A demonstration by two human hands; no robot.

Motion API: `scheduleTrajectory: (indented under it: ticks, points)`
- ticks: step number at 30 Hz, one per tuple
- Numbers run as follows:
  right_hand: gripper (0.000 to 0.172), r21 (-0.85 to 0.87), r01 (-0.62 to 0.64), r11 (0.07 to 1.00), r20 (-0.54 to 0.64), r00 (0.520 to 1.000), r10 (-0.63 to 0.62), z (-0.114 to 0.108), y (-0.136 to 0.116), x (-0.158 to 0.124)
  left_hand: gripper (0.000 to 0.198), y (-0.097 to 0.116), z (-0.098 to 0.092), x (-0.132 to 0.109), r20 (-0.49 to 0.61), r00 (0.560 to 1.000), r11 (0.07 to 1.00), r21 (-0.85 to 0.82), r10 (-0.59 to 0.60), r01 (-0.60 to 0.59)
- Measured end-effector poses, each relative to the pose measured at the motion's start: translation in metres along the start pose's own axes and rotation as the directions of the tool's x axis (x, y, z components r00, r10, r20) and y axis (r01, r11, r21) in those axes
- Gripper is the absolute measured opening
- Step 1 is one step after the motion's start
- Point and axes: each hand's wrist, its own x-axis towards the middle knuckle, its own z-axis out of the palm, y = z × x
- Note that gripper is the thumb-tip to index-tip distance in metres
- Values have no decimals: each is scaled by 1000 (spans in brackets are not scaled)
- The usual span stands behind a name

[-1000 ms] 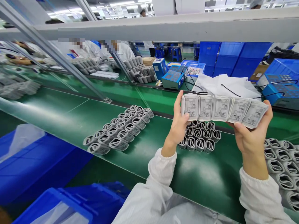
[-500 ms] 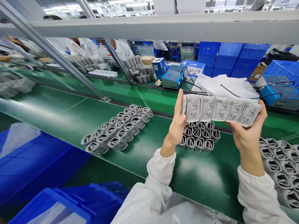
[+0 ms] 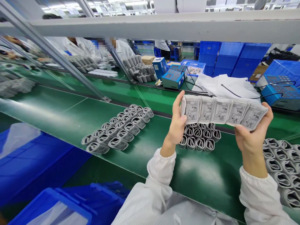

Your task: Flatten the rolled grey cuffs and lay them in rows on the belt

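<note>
Between my two hands I hold up a row of several rolled grey cuffs [image 3: 220,111], pressed side by side, with printed diagrams facing me. They look like blood pressure cuffs. My left hand [image 3: 177,122] grips the left end, thumb in front. My right hand [image 3: 254,134] closes round the right end, which dips lower. Below and behind the row, a block of rolled cuffs [image 3: 198,143] stands on the green work surface [image 3: 199,175], its upper part hidden by the held row. More rolled cuffs [image 3: 282,167] lie at the right, beside my right forearm.
Another group of rolled cuffs [image 3: 119,128] lies left of centre. Behind are blue devices [image 3: 172,77] with black cables and white sheets [image 3: 225,86]. A metal rail [image 3: 150,29] crosses above. Blue bins [image 3: 77,203] stand at the lower left. People in white work across the line.
My right hand has moved slightly right and down with its end of the row. The row has spread a little, with wider gaps between cuffs. My left hand has shifted slightly left.
</note>
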Motion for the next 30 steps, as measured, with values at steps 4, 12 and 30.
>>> scheduleTrajectory:
  ticks: [4, 12, 30]
  points:
    - [56, 26, 6, 1000, 145, 989, -10, -47, 8, -32, 62, 12, -29, -35, 100, 992, 973, 222, -77, 53]
    - [56, -461, 500, 733, 796, 598, 93, -43, 28, -112, 56, -7, -29, -193, 246, 753, 755, 469, -610, 458]
    - [31, -428, 728, 535, 898, 407, 166, 7, 88, -106, 72, 70, -255, -253, -821, 557, 552, 407, -128, 728]
